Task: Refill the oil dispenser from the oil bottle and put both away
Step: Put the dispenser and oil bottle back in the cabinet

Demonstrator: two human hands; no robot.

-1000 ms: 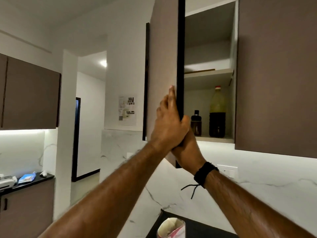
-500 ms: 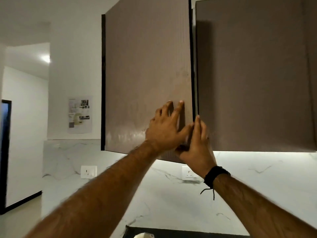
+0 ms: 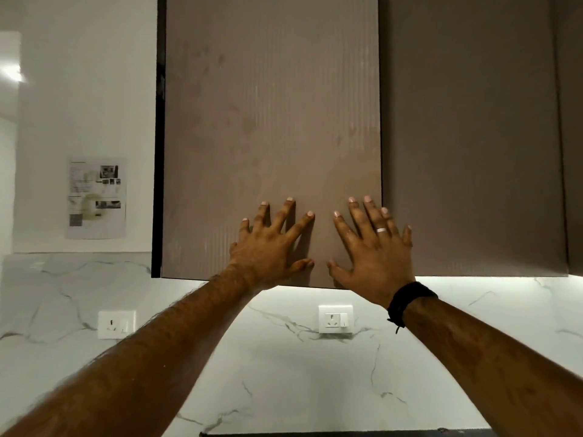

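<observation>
The brown upper cabinet door (image 3: 271,105) is shut flush with the cabinet front. My left hand (image 3: 271,247) lies flat on its lower part with fingers spread. My right hand (image 3: 372,247), wearing a ring and a black wristband, presses flat beside it near the door's right edge. Neither hand holds anything. The oil bottle and the oil dispenser are hidden from view.
A second brown cabinet door (image 3: 473,137) adjoins on the right. Below runs a white marble backsplash (image 3: 284,373) with two wall sockets (image 3: 335,319) (image 3: 116,324). A printed sheet (image 3: 96,197) hangs on the white wall at left. A dark counter edge (image 3: 347,434) shows at the bottom.
The cabinet door swung from open to fully shut, hiding the bottles on the shelf. Both hands went from gripping the door's edge to lying flat on its face.
</observation>
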